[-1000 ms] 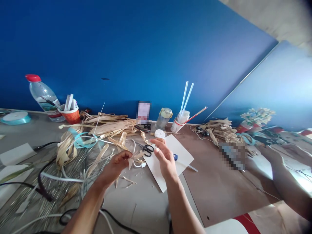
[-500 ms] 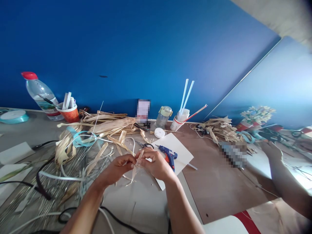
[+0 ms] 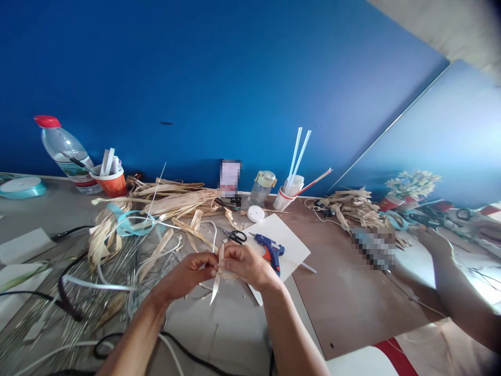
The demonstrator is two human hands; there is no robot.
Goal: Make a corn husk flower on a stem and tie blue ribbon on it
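Observation:
Between the fingertips of both hands is a pale strip of dried corn husk (image 3: 215, 289), its pointed end hanging down. My left hand (image 3: 195, 270) pinches it from the left, and my right hand (image 3: 245, 265) grips it from the right with fingers curled. The two hands nearly touch, so the middle of the husk is hidden. Just beyond my right hand lie black-handled scissors (image 3: 236, 236). A blue glue gun (image 3: 270, 249) rests on a white sheet (image 3: 291, 241) to the right of that hand.
Thin wires (image 3: 78, 308), cables and a husk bundle (image 3: 183, 201) cover the left side. Along the blue wall stand a bottle (image 3: 66, 146), a red cup (image 3: 111, 184), a jar (image 3: 262, 189) and a cup of glue sticks (image 3: 284, 200). Another person's arm (image 3: 450, 277) is at the right.
My right hand has shifted slightly down and the husk has turned, its lower point now hanging flatter and more visible. The scissors' handles show more clearly.

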